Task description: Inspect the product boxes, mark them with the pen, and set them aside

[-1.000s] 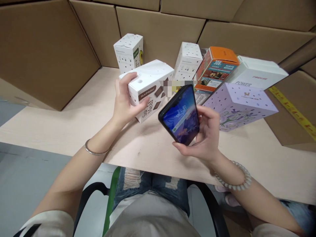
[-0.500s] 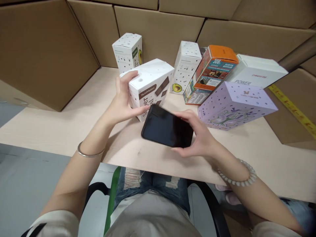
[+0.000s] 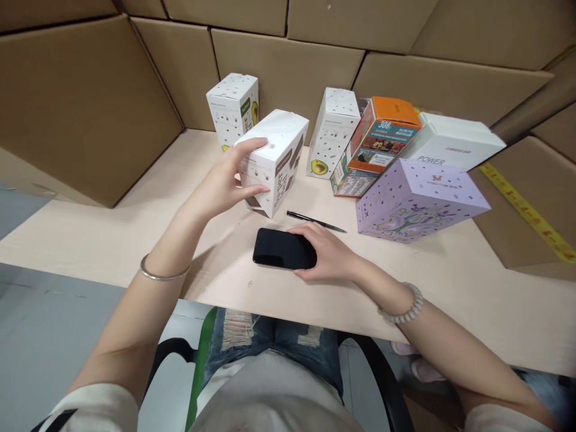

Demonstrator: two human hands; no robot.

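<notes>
My left hand point(image 3: 231, 177) grips the near left corner of a white carton point(image 3: 282, 159) with brown labels, thumb on its side and fingers over the top edge. The carton stands upright on the table. My right hand point(image 3: 326, 253) is wrapped round the right end of a black smartphone point(image 3: 279, 248), which lies flat on the table, its dark screen up. Just beyond the phone lies a black pen point(image 3: 317, 221), pointing off to the right, touched by neither hand as far as I can see.
Behind stand two white avocado-print cartons point(image 3: 227, 111) point(image 3: 332, 129). To the right are an orange box point(image 3: 384, 135), a white POWER box point(image 3: 456, 141) and a lilac box point(image 3: 420, 201). Large cardboard boxes point(image 3: 288, 72) wall the wooden table point(image 3: 112, 240) at the back and sides.
My right hand has lowered the phone onto the table and levelled it, so the pen behind it shows. My left hand has turned the white carton slightly and set it more upright.
</notes>
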